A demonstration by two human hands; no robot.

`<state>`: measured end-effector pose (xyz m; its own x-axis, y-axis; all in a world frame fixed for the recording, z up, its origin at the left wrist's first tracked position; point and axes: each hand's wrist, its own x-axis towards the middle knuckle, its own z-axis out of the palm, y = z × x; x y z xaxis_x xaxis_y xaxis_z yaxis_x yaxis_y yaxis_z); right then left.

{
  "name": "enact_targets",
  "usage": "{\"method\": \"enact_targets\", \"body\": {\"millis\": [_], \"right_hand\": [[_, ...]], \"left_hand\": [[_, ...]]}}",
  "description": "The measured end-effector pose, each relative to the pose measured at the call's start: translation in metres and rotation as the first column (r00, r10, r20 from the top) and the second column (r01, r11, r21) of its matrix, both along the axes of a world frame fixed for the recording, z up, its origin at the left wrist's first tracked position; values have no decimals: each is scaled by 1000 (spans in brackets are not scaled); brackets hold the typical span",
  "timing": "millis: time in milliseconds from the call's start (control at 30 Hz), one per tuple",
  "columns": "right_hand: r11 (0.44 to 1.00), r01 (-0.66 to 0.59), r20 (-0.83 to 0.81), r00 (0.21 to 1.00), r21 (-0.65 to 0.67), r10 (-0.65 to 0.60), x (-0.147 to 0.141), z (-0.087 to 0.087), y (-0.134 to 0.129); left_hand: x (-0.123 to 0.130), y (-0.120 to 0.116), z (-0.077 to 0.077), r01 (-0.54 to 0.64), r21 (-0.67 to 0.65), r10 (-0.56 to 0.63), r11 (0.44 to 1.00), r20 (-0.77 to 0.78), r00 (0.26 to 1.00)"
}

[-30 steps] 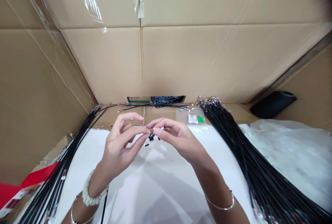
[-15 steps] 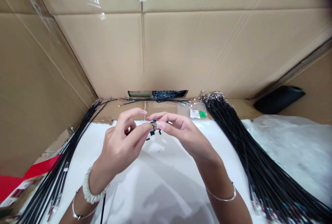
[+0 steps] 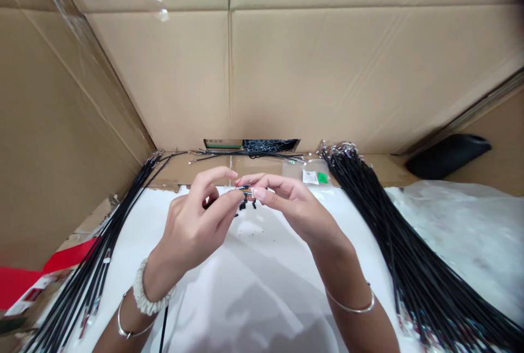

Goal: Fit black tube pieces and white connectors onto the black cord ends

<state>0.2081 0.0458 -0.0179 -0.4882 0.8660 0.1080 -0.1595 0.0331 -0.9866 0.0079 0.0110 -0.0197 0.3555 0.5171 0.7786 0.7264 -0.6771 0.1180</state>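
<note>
Closely, a tiny cord end [image 3: 247,192] is being pinched between the fingertips of the left hand [image 3: 192,222] and right hand [image 3: 295,211], seemingly for fine control, while black cord bundles [image 3: 409,265] are being kept aside at lower left and right.

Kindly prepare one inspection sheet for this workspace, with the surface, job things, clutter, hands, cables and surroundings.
Surface: smooth white sheet.
Job things: tiny orange-and-metal piece, pinched between both hands' fingertips.
Clutter: short black tube pieces, lying on the sheet below the hands.
Hands: bare left hand and bare right hand, a thin silver bangle on each wrist.
Cables: long black cord bundles, left and right.
Surroundings: brown cardboard walls, clear plastic bag with green label.
</note>
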Motion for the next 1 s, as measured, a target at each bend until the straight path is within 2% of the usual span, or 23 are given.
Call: {"method": "enact_targets", "body": {"millis": [133,533,1000], "right_hand": [[1000,23,22,999,16,-23,-1,1,-1],[977,142,131,978,161,-164,-5,0,-5],[980,136,118,981,144,-154,-5,0,-6]], "left_hand": [[0,2,0,11,38,-11,999,3,1000],[-1,8,-3,59,13,-60,998,59,996],[1,8,-4,43,5,-43,999,82,996]]}}
